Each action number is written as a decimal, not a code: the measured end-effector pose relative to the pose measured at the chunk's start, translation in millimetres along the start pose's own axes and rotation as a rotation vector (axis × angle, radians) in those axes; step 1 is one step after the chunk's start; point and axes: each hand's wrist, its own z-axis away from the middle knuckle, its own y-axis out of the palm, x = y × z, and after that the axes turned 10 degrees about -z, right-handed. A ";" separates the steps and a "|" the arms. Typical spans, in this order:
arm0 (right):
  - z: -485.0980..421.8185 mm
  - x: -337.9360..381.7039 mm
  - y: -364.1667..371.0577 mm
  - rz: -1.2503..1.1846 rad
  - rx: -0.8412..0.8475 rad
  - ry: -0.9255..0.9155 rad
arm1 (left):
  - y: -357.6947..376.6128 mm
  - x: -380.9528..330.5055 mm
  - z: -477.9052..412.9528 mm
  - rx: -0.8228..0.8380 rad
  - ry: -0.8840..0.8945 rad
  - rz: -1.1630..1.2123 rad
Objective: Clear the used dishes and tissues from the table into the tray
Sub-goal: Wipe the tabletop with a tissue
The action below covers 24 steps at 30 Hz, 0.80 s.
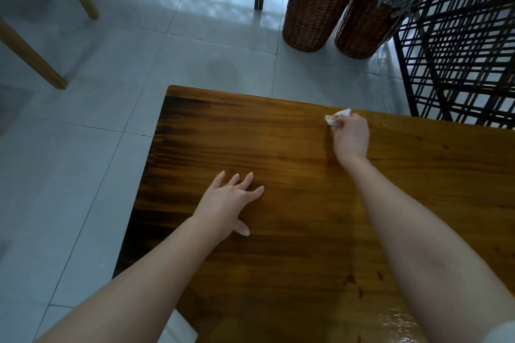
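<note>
Gripping hand: my read is the right hand [350, 135] has its fingers curled round a crumpled white tissue with brown stains [338, 115]. Part of the wad pokes out past the fingers, so the hold looks partial.
Tissue position: at the far edge of the dark-grained brown wooden table [278, 147]. I can't tell whether it touches the wood or sits just above it.
Left hand: the left hand [228, 203] has its fingers straight and spread and holds nothing. It lies on or just over the tabletop, near the left side.
Tray: the tray is out of view, so I can't judge the carry path.
Drop risk: the loose end could slip from the pinch. This close to the far edge, it would land on the pale tiled floor [83, 147].
Smear risk: dragging the stained wad back across the wood would likely spread residue.
Forearm risk: small red-brown sauce spots [350, 278] and a glossy wet patch [401, 323] sit just beside the right forearm, and a low pull-back would wipe through them.
Dishes: I see none here.
</note>
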 end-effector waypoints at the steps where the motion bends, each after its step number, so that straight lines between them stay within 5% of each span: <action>1: -0.4 -2.2 -1.1 -0.024 -0.019 0.038 | 0.2 -0.2 0.2 0.000 0.001 0.001; 11: 65.2 13.9 1.2 -0.008 0.167 -0.335 | 2.1 0.1 0.4 -0.003 -0.014 -0.021; 17: 40.2 -38.3 -27.3 -0.051 -0.008 0.136 | 1.9 -1.0 -1.2 0.023 -0.021 -0.025; 24: 92.1 2.5 -11.2 -0.080 0.127 -0.125 | 2.6 -1.4 0.1 0.000 -0.025 -0.033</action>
